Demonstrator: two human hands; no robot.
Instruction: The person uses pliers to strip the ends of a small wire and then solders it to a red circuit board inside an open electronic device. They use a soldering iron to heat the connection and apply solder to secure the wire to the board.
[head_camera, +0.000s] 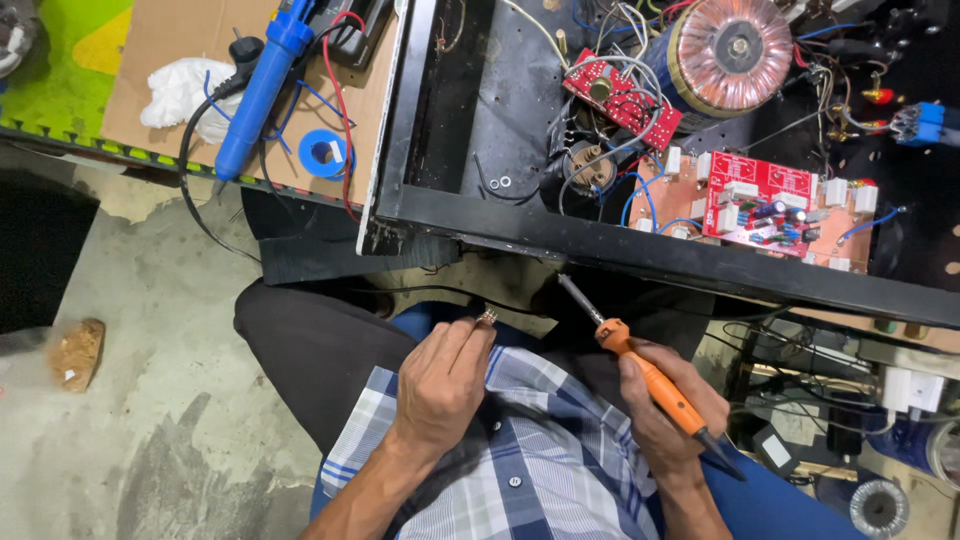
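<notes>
1. The orange-handled soldering iron (640, 365) is being gripped by the right hand (665, 415), its long axis slanting up-left, its metal tip nearing the part.
2. The small metal part (488, 317) is being pinched by the left hand (440, 385), left of the tip.

1. A stained concrete floor (150, 400) is showing at lower left.
2. A green mat (55, 70) is lying under cardboard (170, 40).
3. Even light is falling across everything.

Blue desoldering pump (262, 88) at my eleven o'clock, copper toroidal transformer (733, 55) at one, red circuit board (760, 207) below it, brown stone (76, 353) at nine
</notes>
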